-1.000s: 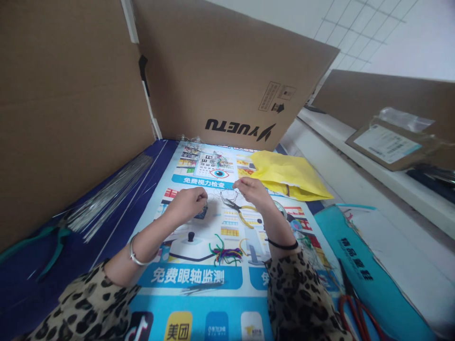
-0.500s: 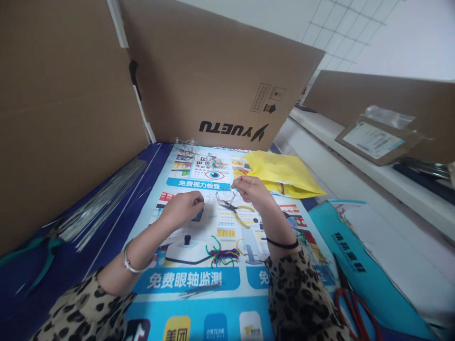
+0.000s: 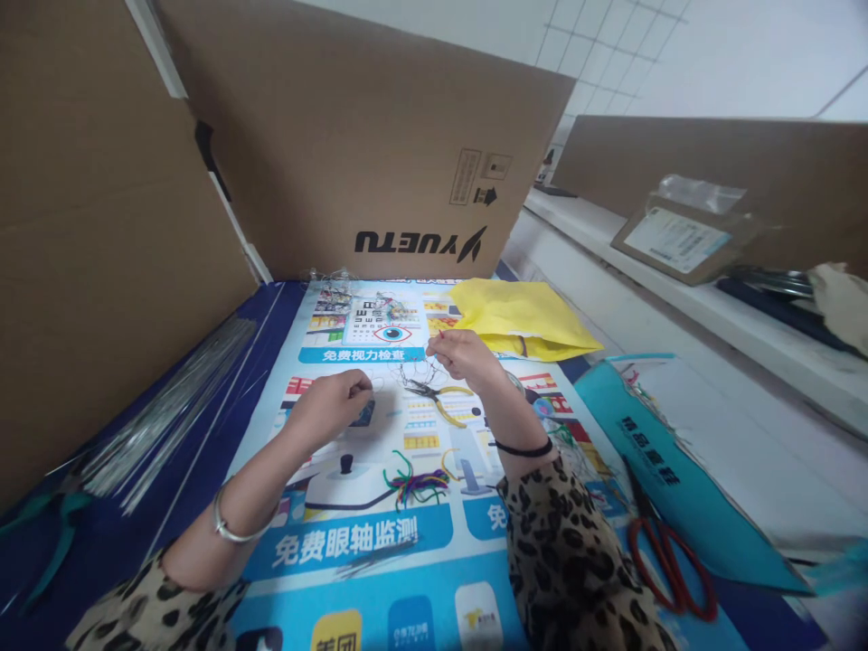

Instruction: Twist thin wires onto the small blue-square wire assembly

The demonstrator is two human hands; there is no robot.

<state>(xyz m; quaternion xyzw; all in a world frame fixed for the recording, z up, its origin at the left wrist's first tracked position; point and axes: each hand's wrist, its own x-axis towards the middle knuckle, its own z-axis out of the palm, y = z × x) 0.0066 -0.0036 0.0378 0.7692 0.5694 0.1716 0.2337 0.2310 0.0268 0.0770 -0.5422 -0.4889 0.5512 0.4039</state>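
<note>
My right hand (image 3: 465, 357) is closed in a pinch, and a thin wire with a small red piece shows at its fingertips. My left hand (image 3: 332, 407) hovers over the printed sheet with its fingers closed; whatever they hold is too fine to make out. A loose tangle of thin wire (image 3: 411, 372) lies between the hands, near the right fingertips. Just below it rest pliers (image 3: 434, 395) with yellow handles, their dark jaws pointing left. Closer to me is a small bunch of coloured cords (image 3: 419, 488), green, purple and yellow.
Cardboard panels (image 3: 353, 145) stand at the back and left. Straight silvery wires (image 3: 173, 411) and teal-handled pliers (image 3: 64, 524) lie left. On the right are a yellow bag (image 3: 522, 307), a teal box (image 3: 644, 443) and red-handled scissors (image 3: 668, 565). Short dark wires (image 3: 376, 559) lie in front.
The whole view has shifted, so most things appear further left. Both hands keep nearly the same places over the sheet. A red piece now shows at my right fingertips.
</note>
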